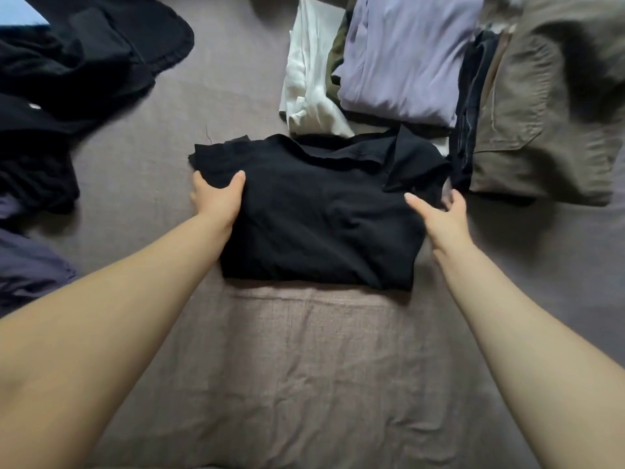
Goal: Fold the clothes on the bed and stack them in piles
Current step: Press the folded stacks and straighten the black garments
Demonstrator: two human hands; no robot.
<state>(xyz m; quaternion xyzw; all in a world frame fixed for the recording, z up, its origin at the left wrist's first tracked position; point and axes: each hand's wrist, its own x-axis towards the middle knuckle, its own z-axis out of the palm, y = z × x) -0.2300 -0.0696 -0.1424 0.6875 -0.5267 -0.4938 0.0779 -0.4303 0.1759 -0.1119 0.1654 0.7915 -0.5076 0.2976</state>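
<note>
Nearest lies the bed sheet (304, 367), a mauve-grey woven cloth with a coarse linen-like grain and shallow creases. Two bare forearms reach across it from the bottom corners.

In the middle sits the black shirt (321, 225), folded into a rough rectangle of soft, matte knit, with a loose flap and a pointed corner sticking up along its far edge. The left hand (216, 198) grips the shirt's left edge, thumb on top and fingers tucked beneath the fabric. The right hand (439, 214) is at the shirt's right edge with the thumb spread over the top and the fingers loosely extended beside the cloth; whether it actually has hold of the cloth cannot be told.

To the left, a heap of unfolded dark clothes (67, 79) sprawls in rumpled folds, with a dull purple-grey garment (27, 272) at the near left edge.

Beyond the shirt, folded items lie side by side: one white garment (307, 86), one smooth lavender top (402, 59) over an olive piece, one thin dark navy stack (470, 106), and one khaki pair of trousers (534, 113) in stiff twill with stitched seams. No writing is legible.
</note>
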